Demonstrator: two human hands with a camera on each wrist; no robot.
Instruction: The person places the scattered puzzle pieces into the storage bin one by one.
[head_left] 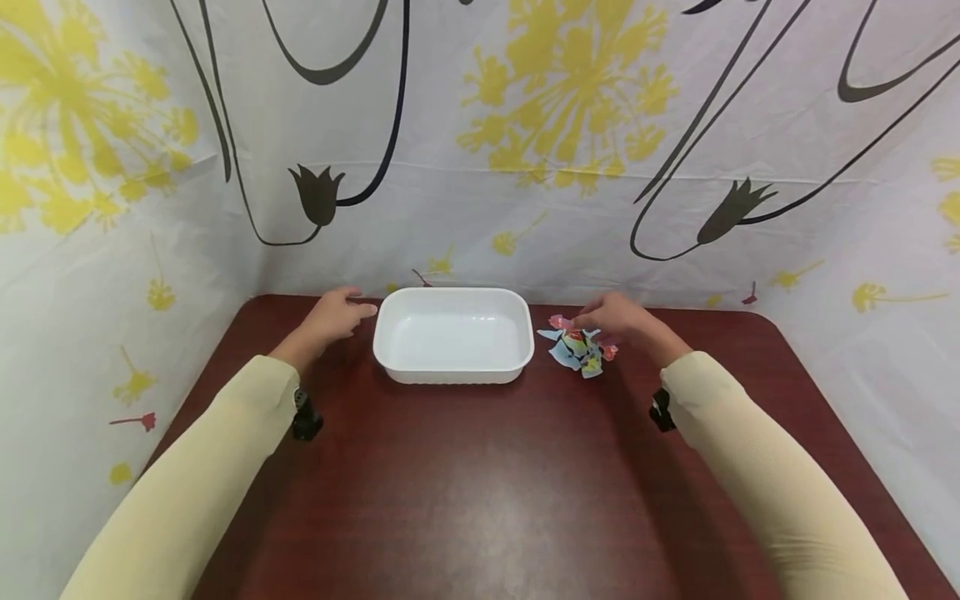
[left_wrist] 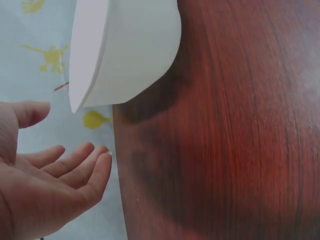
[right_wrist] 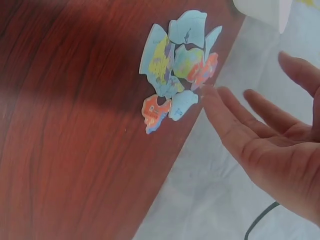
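Observation:
A white rectangular dish [head_left: 453, 375] with rounded corners stands near the table's far edge, nothing inside it. My left hand [head_left: 333, 318] hovers just left of it, with fingers loosely bent and holding nothing; in the left wrist view the thumb and fingers [left_wrist: 75, 170] stand apart below the dish's end. Right of the dish lies a small heap of flat, irregular puzzle pieces [head_left: 577, 354], light blue, yellow, red and pink, printed like a map. My right hand [head_left: 618, 321] reaches over the heap's far side, its fingertips right at a light blue piece [right_wrist: 183, 105], thumb apart.
The dark red-brown wooden table [head_left: 450, 483] has rounded far corners. White fabric [head_left: 420, 192] with yellow and dark flower prints hangs close behind the table and along both sides. A dark device [head_left: 306, 417] is strapped at the left wrist, another [head_left: 662, 410] at the right.

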